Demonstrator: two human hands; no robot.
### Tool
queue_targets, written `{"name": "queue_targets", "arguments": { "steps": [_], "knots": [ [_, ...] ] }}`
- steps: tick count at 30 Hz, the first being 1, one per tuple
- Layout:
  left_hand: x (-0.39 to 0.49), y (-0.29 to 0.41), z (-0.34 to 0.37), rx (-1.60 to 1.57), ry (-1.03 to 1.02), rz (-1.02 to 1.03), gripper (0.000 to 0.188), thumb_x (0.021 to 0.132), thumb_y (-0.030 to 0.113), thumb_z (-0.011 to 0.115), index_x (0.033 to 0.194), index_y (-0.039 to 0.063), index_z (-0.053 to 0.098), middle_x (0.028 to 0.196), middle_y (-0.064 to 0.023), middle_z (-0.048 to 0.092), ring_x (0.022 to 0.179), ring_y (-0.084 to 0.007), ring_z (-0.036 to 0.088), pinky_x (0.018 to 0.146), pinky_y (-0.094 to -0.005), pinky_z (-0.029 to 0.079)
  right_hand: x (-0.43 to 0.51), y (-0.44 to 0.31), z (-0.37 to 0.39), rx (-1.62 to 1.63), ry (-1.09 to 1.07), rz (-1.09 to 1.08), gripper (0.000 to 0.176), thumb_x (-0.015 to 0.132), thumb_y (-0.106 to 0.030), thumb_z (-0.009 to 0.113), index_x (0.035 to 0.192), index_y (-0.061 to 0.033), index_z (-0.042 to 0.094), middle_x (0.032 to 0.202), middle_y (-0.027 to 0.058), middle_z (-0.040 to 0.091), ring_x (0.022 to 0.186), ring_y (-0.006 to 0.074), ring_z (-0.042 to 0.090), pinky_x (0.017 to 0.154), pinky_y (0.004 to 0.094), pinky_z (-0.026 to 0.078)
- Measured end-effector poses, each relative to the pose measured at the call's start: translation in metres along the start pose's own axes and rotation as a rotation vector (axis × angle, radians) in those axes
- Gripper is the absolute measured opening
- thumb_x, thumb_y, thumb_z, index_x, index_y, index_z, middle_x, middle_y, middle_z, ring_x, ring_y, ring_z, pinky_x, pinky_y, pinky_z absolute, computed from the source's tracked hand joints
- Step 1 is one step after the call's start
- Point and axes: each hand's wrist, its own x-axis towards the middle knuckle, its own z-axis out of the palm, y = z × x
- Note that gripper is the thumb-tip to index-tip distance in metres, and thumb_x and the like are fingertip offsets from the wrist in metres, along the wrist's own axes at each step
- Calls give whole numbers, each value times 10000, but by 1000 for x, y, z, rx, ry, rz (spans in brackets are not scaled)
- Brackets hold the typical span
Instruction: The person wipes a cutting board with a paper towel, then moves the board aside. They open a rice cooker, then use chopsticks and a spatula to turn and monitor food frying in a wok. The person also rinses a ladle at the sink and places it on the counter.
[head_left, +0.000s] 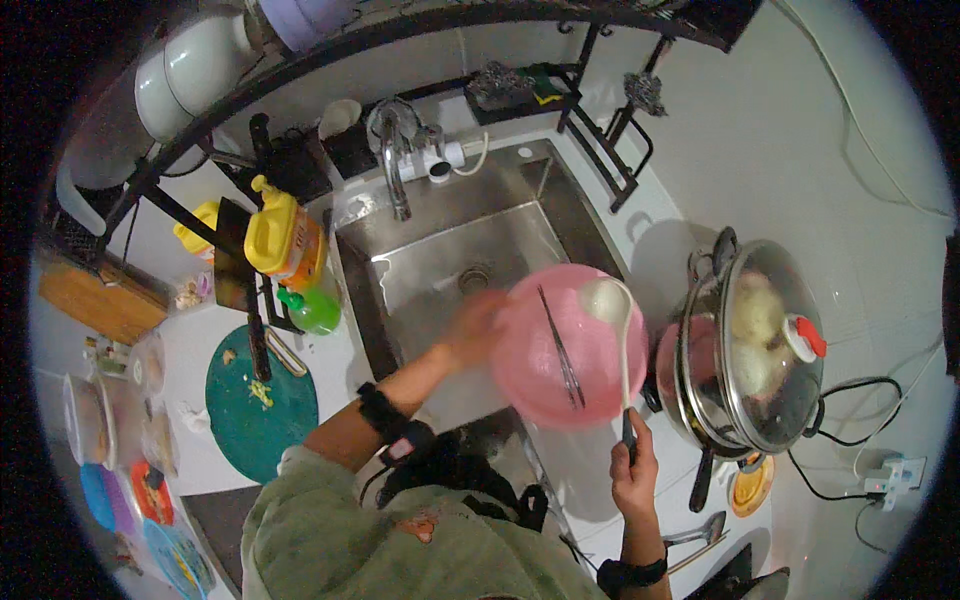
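Note:
My right hand (636, 469) grips the dark handle of a pale ladle (625, 352). The ladle's bowl lies over a pink plastic basin (525, 367). A pair of dark, thin chopsticks (559, 341) also lies across the basin. The basin overlaps the right side of a stainless steel sink (420, 285) and the counter beside it. Blurred by motion, my left hand (480, 326) is at the basin's left edge, over the sink. Its fingers are not clear, and whether it grips the rim cannot be told.
A steel steamer pot with a glass lid (772, 345) stands right of the basin. The faucet (394, 172) reaches over the sink. Yellow jugs (281, 236), a green bottle (313, 309) and a green cutting board (262, 427) with a knife (257, 341) are on the left. A black rack (360, 37) spans above.

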Motion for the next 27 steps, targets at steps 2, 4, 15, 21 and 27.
{"name": "queue_targets", "arguments": {
  "steps": [2,4,15,21,27],
  "knots": [
    [-7,-13,-62,-329,232,-331,297,851,144,597,1139,82,560,1135,-45,587,1059,-192,545,864,-328,445,20,-21,25,455,-97,132,460,882,18,409,1332,-72,383,662,13,461,487,58,368,423,173,276],
    [5,-26,-125,-368,432,-419,215,881,152,567,1086,88,584,1025,-24,631,960,-153,587,789,-287,459,49,-40,52,541,-210,170,457,876,31,406,1320,-75,400,661,15,459,484,68,365,414,185,268],
    [142,-86,-228,-678,278,-404,236,882,199,531,1063,52,569,912,-28,628,783,-142,600,717,-285,468,158,-88,177,652,-452,466,402,860,-34,466,1248,-115,396,744,42,498,574,96,434,418,209,310],
    [191,-126,-231,-1048,-1,-381,316,910,255,506,1150,50,517,1131,-160,597,998,-271,589,840,-379,453,178,-100,190,633,-461,489,396,823,3,439,1212,-62,403,777,87,505,572,113,439,410,221,285],
    [219,-145,-211,-1239,-33,-334,394,886,343,532,1133,37,541,1231,-194,495,1172,-311,463,936,-384,448,179,-104,196,636,-422,503,403,828,9,432,1220,-79,406,783,79,504,619,117,447,424,203,289]
  ]
}}
